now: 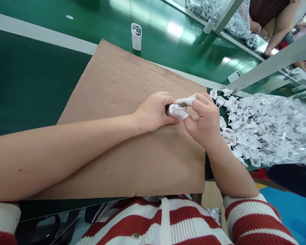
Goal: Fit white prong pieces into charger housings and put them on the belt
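Meeting over the middle of a cardboard sheet (132, 149), the left hand (154, 112) and the right hand (205, 119) close together on one small white plastic part (177, 110). The left fingers curl tight around its near side; the right thumb and forefinger, the latter wearing a white finger cot (186, 101), pinch its far edge. A glint of metal shows at the part's top.

At three o'clock from the hands lies a loose heap of white plug parts (244, 132), spilling from a clear plastic bag (283, 129); the nearest pieces sit just beside the right hand. At eleven o'clock, well apart on the green belt (35, 81), stands one upright white housing (136, 36), open at the top, with metal inside. At one o'clock, beyond a grey rail (270, 64), a co-worker's arm (277, 30) reaches down beside a second bag of white parts (234, 23).
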The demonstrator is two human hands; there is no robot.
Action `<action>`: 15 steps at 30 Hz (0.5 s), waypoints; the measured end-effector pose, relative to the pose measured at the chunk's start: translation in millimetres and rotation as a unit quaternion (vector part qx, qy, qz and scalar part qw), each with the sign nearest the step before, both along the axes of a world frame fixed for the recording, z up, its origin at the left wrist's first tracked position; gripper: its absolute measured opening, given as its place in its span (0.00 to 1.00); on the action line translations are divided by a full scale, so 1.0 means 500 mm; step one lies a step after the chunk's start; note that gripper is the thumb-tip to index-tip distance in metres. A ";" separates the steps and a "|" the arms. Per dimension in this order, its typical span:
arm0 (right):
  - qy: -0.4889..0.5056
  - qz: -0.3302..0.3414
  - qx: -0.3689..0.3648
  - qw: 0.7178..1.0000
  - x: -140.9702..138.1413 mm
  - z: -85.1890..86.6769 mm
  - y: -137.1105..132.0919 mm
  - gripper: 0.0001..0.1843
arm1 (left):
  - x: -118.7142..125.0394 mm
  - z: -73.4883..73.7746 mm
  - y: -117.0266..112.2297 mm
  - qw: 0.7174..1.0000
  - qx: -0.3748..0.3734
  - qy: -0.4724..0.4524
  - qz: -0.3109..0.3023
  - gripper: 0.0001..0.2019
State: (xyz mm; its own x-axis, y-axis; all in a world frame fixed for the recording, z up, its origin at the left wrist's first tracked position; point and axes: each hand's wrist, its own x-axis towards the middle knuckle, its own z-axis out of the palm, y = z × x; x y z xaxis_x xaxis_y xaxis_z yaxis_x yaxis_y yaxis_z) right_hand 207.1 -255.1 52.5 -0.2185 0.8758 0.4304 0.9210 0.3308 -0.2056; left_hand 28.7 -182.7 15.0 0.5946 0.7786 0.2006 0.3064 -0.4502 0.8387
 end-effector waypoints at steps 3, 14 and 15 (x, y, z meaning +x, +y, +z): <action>0.023 -0.006 -0.003 1.000 0.004 0.004 -0.001 0.13 | 0.001 -0.002 0.002 1.000 0.003 0.001 0.001 0.20; -0.018 -0.008 -0.017 1.000 -0.001 0.004 0.005 0.11 | 0.004 0.000 0.000 1.000 0.001 0.000 0.005 0.20; -0.022 -0.011 -0.011 1.000 -0.002 0.001 0.005 0.11 | 0.003 -0.001 0.000 1.000 0.002 0.001 0.009 0.20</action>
State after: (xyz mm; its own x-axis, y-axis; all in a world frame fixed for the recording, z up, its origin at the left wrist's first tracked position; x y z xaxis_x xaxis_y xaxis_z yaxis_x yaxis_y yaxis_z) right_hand 206.2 -252.4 53.2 -0.2166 0.8898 0.4017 0.9363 0.3058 -0.1726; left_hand 30.4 -182.9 14.4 0.5813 0.7882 0.2022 0.3158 -0.4475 0.8367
